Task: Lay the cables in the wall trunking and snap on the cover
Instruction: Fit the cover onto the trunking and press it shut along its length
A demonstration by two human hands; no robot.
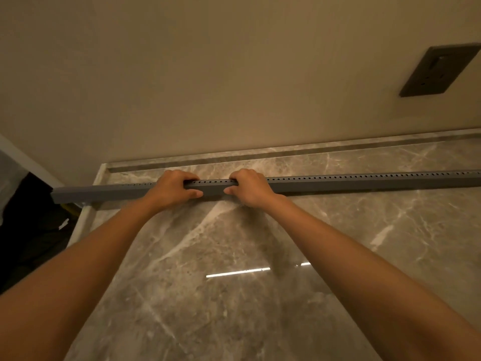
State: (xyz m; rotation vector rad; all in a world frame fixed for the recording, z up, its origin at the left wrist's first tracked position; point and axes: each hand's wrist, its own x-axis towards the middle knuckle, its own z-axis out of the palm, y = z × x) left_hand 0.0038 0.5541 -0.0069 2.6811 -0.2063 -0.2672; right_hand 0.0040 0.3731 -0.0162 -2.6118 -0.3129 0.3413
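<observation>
A long grey slotted trunking lies across the marble counter, running from the left edge out past the right side of the frame. A row of small holes shows along its top edge. My left hand grips it from above, fingers over the far side and thumb on the near face. My right hand clamps it the same way just to the right. A short stretch of trunking shows between the two hands. No cables are visible; the inside of the trunking is hidden.
A beige wall rises behind the counter, with a dark socket plate at the upper right. A shallow groove runs along the counter's back. Left of the counter is a dark gap with unclear objects.
</observation>
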